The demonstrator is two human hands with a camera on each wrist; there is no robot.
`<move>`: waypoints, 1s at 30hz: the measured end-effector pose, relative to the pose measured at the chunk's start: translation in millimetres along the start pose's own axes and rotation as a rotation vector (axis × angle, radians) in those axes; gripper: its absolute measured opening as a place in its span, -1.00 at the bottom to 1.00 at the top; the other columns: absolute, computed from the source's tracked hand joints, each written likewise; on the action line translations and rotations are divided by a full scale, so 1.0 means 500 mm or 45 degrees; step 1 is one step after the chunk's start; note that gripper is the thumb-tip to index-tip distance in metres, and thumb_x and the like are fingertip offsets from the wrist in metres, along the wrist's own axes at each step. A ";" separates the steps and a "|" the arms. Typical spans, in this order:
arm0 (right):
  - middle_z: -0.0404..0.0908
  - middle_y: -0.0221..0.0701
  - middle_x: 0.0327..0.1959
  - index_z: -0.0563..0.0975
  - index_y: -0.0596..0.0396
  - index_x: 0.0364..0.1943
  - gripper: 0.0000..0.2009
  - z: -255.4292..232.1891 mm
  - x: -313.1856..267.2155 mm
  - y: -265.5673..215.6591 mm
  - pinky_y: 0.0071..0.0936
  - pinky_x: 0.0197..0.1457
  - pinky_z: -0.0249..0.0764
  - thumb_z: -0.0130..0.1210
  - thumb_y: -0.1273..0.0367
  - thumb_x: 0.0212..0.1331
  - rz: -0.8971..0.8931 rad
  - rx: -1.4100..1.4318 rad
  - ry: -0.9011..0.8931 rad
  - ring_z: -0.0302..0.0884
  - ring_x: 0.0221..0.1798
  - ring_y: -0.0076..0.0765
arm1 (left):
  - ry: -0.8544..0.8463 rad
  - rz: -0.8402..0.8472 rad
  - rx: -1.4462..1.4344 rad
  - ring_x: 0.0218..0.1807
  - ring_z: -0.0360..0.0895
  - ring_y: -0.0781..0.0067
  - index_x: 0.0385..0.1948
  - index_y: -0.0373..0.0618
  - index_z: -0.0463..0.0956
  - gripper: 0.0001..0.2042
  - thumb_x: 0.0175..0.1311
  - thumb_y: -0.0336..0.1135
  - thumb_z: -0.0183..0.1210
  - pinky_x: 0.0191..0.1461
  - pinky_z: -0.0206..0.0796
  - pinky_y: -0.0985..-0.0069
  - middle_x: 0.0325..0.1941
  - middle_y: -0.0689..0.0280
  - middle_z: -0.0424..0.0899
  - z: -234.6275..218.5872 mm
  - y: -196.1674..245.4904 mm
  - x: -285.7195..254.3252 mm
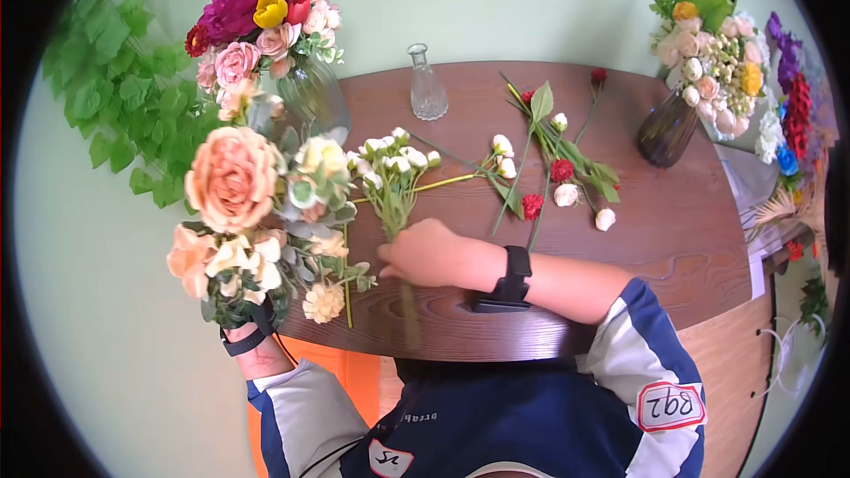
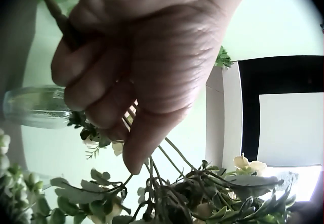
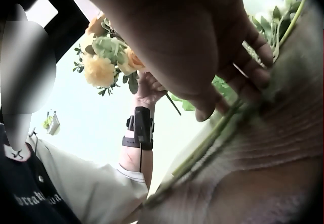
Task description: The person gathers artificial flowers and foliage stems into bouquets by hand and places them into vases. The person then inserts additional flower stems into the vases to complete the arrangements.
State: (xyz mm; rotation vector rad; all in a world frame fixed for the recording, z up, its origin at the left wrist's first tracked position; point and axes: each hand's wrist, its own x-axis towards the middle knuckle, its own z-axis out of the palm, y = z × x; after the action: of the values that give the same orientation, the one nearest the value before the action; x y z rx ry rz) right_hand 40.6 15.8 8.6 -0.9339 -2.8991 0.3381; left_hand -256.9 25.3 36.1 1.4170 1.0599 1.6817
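Note:
My left hand (image 2: 136,67) grips the stems of a bouquet of artificial flowers. Large peach roses (image 1: 232,179), cream blooms (image 1: 323,303) and green leaves make it up; in the head view it hides most of that hand. At the table's left front, my right hand (image 1: 429,252) holds a spray of small white rosebuds (image 1: 397,159) by its green stems. The lower stems (image 1: 409,319) look blurred. In the right wrist view, the fingers (image 3: 258,77) curl over the stem (image 3: 202,145), with the thumb close to it.
On the brown table (image 1: 620,274) lie red and white flowers (image 1: 562,171) with long stems. Behind them stands a clear glass bottle (image 1: 429,88). A glass vase (image 1: 314,97) of flowers is at back left, a dark vase (image 1: 668,131) at right. Leafy greenery (image 1: 124,80) hangs left.

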 end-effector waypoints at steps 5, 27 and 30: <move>0.52 -0.14 -0.49 0.47 0.15 -0.31 -0.82 0.002 -0.077 0.082 -0.18 -0.33 0.47 0.03 0.42 -0.05 0.546 -0.106 0.187 0.55 -0.32 -0.05 | -0.233 -0.063 -0.092 -0.59 0.31 0.62 -0.38 -0.16 0.41 -0.85 0.22 -0.28 0.03 -0.49 0.15 0.67 -0.63 0.46 0.40 0.054 -0.062 0.102; 0.58 -0.29 -0.32 0.30 0.22 -0.04 -0.71 -0.183 -0.195 0.141 -0.58 -0.18 0.43 -0.01 0.58 0.15 0.198 1.744 1.090 0.57 -0.23 -0.43 | -0.832 -0.519 -1.151 -0.18 0.50 0.53 -0.03 -0.03 0.39 -0.73 0.24 -0.29 0.08 -0.11 0.35 0.64 -0.12 0.34 0.52 0.336 -0.182 -0.002; 0.58 -0.33 -0.33 0.32 0.19 -0.05 -0.76 -0.177 -0.192 0.126 -0.60 -0.19 0.42 -0.06 0.55 0.19 0.196 1.576 1.193 0.55 -0.25 -0.49 | -0.846 -0.417 -0.961 -0.26 0.45 0.54 -0.14 -0.05 0.38 -0.80 0.23 -0.30 0.08 -0.19 0.29 0.62 -0.22 0.35 0.50 0.334 -0.176 0.005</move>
State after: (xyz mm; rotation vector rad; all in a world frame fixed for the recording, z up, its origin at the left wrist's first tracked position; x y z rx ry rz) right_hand 166.4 25.9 79.3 -0.7155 -1.3346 1.1175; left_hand -92.6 91.4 -29.9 1.0789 0.2108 1.0579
